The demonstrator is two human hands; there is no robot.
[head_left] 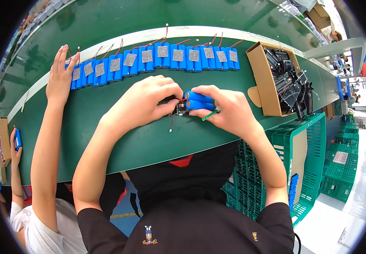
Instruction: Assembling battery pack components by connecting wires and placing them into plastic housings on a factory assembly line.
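On the table (106, 127), a row of battery packs (157, 59) lies behind the left hand (147, 101) and right hand (225, 110). A cardboard box (261, 80) stands to the right of the row, and the crates (310, 161) are beside the table, lower right.

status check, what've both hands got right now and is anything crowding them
Left hand and right hand both gripping blue battery pack over green bench. Co-worker's hand on row of packs behind, apart.
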